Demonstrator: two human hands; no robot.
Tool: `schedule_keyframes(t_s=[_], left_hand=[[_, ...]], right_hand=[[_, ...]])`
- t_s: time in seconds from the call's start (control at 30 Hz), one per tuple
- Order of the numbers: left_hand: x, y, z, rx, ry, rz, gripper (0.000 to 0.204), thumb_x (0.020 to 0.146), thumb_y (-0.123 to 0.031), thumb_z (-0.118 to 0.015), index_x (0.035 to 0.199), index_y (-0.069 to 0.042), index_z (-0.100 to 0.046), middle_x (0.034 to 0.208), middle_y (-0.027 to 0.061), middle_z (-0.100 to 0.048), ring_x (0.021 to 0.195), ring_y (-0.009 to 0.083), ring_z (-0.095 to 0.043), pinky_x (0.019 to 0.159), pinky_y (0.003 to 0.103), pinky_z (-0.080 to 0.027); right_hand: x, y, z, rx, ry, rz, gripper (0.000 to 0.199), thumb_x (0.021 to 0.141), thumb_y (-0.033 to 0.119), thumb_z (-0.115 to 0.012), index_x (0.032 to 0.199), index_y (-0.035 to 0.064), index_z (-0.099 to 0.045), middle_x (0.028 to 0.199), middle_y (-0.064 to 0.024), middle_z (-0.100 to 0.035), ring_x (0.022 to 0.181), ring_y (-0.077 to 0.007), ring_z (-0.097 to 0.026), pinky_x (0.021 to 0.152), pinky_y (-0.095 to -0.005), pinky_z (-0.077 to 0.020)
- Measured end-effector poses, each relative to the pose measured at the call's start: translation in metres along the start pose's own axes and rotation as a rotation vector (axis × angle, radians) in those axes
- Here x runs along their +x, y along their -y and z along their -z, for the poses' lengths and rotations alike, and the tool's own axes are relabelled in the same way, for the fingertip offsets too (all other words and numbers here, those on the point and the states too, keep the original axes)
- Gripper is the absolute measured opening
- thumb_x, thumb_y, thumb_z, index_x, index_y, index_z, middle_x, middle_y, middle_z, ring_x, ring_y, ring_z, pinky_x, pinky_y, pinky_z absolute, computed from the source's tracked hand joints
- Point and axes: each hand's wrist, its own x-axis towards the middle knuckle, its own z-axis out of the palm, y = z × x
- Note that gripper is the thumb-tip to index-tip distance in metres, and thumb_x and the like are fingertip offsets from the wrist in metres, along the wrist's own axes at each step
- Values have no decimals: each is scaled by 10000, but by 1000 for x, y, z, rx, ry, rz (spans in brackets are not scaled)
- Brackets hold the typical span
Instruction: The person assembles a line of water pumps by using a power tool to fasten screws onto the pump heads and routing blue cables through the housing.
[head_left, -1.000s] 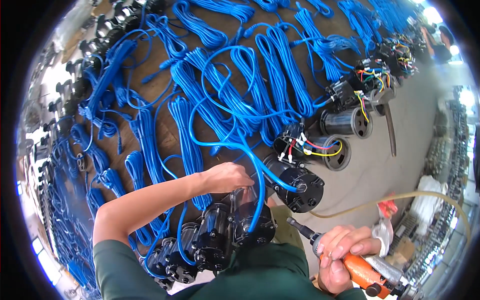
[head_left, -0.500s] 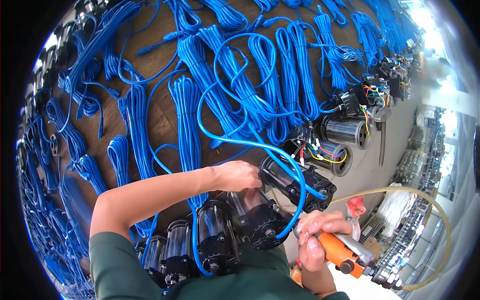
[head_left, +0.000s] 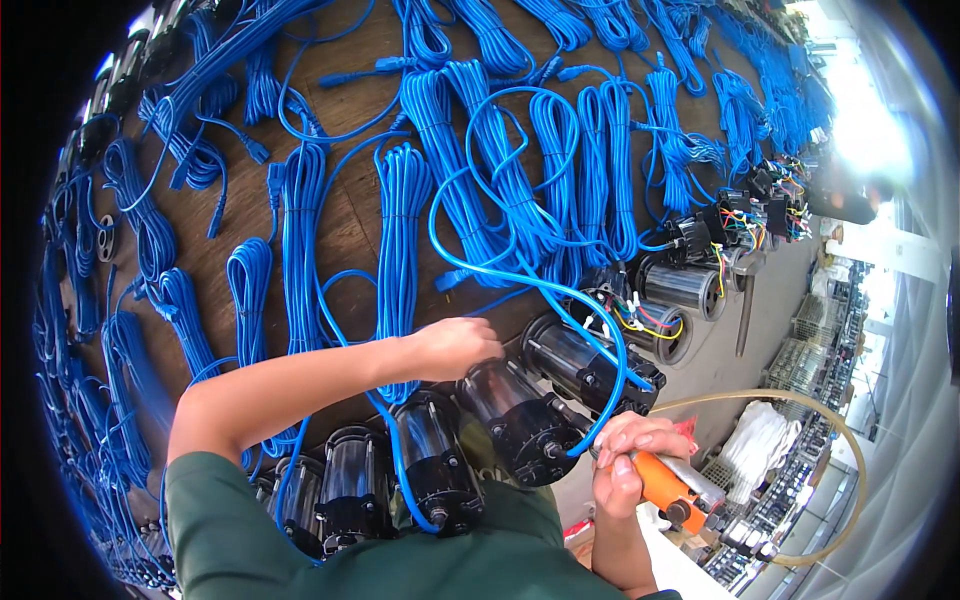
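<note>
My left hand (head_left: 458,348) is closed around the far end of a shiny cylinder with a black end cap (head_left: 500,400), which leans toward me at the table's edge. Its fingertips are partly hidden. My right hand (head_left: 632,455) grips an orange air screwdriver (head_left: 672,492), and the tool's nose end points at the cylinder's black cap. From that cap a blue cable (head_left: 612,400) loops up and away across the table. Beside it lies a similar black-capped cylinder (head_left: 570,360), close to my right hand.
More black-capped cylinders (head_left: 355,487) stand along the near edge to the left. Bundled blue cables (head_left: 405,230) cover the brown tabletop (head_left: 345,225). Open metal cylinders with coloured wires (head_left: 680,285) line the right edge. A tan air hose (head_left: 858,450) curves at the right, near wire baskets (head_left: 795,365).
The view has shifted a little, so the cables sit further right and lower. My left hand stays at the cylinder's far end, and my right hand still grips the air screwdriver.
</note>
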Motion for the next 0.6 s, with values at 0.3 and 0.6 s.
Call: schedule_keyframes(t_s=[0.3,0.6], left_hand=[[-54,-28,-21,83,-181,83,180,729,-158,-725,866,-54,-671,844,80,-619,879,269,-599,796,379,-511],[-54,-23,-34,130,-228,57,116,736,-145,-703,813,-65,-668,783,52,-603,820,257,-602,742,373,-519]], right_hand=[[-7,0,-3,-6,-66,-40,355,787,41,-564,1135,34,-493,873,-99,-536,577,-141,-514,536,-265,-458],[4,75,-1,120,6,48,350,784,80,-567,1116,7,-489,909,-94,-503,554,-144,-502,564,-293,-486]])
